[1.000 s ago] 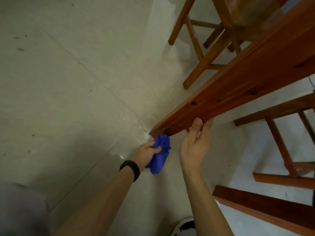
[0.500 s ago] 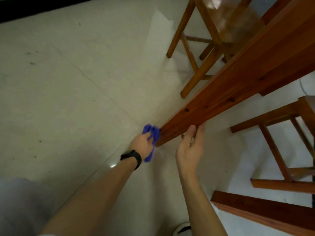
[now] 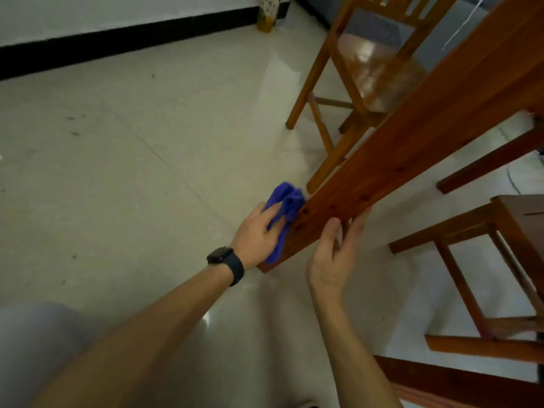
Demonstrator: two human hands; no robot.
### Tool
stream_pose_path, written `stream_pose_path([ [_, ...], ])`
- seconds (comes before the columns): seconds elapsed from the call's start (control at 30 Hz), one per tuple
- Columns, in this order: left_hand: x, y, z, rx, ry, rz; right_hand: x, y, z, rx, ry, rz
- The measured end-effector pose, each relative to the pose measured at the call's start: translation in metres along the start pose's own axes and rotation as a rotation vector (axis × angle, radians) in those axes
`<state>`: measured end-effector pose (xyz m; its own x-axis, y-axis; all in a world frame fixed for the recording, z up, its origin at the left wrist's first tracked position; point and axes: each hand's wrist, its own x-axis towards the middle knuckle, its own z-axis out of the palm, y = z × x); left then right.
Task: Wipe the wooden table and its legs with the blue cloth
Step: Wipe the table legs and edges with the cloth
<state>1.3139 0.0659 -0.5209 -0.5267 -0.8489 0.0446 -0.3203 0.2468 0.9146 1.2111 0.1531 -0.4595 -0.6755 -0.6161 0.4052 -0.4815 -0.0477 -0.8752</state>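
The left hand (image 3: 259, 228) has the blue cloth (image 3: 287, 201) bunched under its curled fingers and pressed against the outer face of the wooden table leg (image 3: 412, 136), a little above the leg's foot. Part of the cloth bulges out beyond the fingertips, and a tail hangs below the palm along the leg's edge. Across the leg from that grip, the right hand (image 3: 329, 260) is nearly flat: the thumb lies on the near face and straight fingers (image 3: 357, 225) reach behind the far edge, grasping nothing, only bracing the wood. The step in hand looks like wiping the lower stretch of the leg. To do it well, I judge the cloth should be spread wider under the palm, so more than a wad meets the wood. It should then be drawn in long, even strokes along the grain, up away from the grip and back down to the foot. The bracing hand is best kept opposite the cloth so the leg does not shift on the glossy tiled floor (image 3: 132, 172). Each face needs its own pass, including the one turned away from the grip, which is hidden here. The wooden chair (image 3: 368, 83) just beyond the cloth stands close, so knuckles could catch its leg on a long stroke.
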Motion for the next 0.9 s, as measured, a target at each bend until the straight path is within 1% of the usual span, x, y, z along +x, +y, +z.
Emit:
stream_pose_path([
  [0.03, -0.005, -0.013, -0.002, 0.136, -0.078, -0.066, 0.002, -0.006, -0.002, 0.004, -0.006, 0.023],
  [0.07, -0.011, -0.023, -0.009, 0.225, -0.162, -0.142, 0.001, -0.009, -0.006, 0.017, -0.018, 0.044],
  [0.1, -0.015, -0.024, -0.02, 0.226, -0.182, -0.205, 0.0, -0.011, -0.012, 0.041, -0.03, 0.057],
  [0.13, -0.014, -0.015, -0.033, 0.141, -0.127, -0.218, -0.001, -0.015, -0.018, 0.062, -0.036, 0.056],
  [0.17, -0.009, 0.002, -0.047, 0.027, -0.027, -0.196, 0.0, -0.017, -0.021, 0.072, -0.046, 0.052],
  [0.2, -0.002, 0.023, -0.058, -0.046, 0.067, -0.133, 0.0, -0.019, -0.024, 0.074, -0.057, 0.063],
  [0.23, 0.007, 0.049, -0.066, -0.057, 0.125, -0.045, -0.001, -0.022, -0.025, 0.076, -0.07, 0.096],
  [0.3, 0.017, 0.103, -0.066, -0.051, 0.143, 0.047, -0.004, -0.03, -0.024, 0.101, -0.085, 0.175],
  [0.33, 0.017, 0.121, -0.059, -0.049, 0.13, 0.049, -0.006, -0.034, -0.025, 0.1, -0.094, 0.195],
  [0.37, 0.015, 0.133, -0.051, -0.042, 0.11, 0.013, -0.007, -0.038, -0.026, 0.087, -0.11, 0.202],
  [0.4, 0.011, 0.137, -0.046, -0.015, 0.069, -0.044, -0.008, -0.045, -0.027, 0.072, -0.138, 0.219],
  [0.43, 0.008, 0.133, -0.048, 0.087, -0.025, -0.099, -0.008, -0.053, -0.029, 0.065, -0.172, 0.259],
  [0.47, 0.008, 0.123, -0.057, 0.277, -0.18, -0.147, -0.008, -0.063, -0.034, 0.067, -0.206, 0.313],
  [0.5, 0.009, 0.113, -0.071, 0.476, -0.368, -0.206, -0.006, -0.07, -0.04, 0.06, -0.247, 0.359],
  [0.53, 0.009, 0.107, -0.087, 0.631, -0.538, -0.267, -0.002, -0.081, -0.048, 0.038, -0.301, 0.405],
  [0.57, 0.008, 0.105, -0.101, 0.718, -0.654, -0.313, 0.003, -0.088, -0.057, -0.013, -0.363, 0.438],
  [0.6, 0.003, 0.108, -0.11, 0.723, -0.71, -0.352, 0.008, -0.096, -0.066, -0.071, -0.426, 0.469],
  [0.67, -0.009, 0.129, -0.115, 0.589, -0.702, -0.436, 0.013, -0.11, -0.083, -0.164, -0.525, 0.618],
  [0.73, -0.029, 0.156, -0.114, 0.408, -0.644, -0.545, 0.006, -0.131, -0.095, -0.194, -0.616, 0.845],
  [0.83, -0.061, 0.203, -0.123, 0.159, -0.535, -0.711, -0.005, -0.179, -0.11, -0.108, -0.673, 1.106],
  [0.9, -0.087, 0.244, -0.136, 0.08, -0.522, -0.732, -0.005, -0.223, -0.12, 0.02, -0.625, 1.256],
])
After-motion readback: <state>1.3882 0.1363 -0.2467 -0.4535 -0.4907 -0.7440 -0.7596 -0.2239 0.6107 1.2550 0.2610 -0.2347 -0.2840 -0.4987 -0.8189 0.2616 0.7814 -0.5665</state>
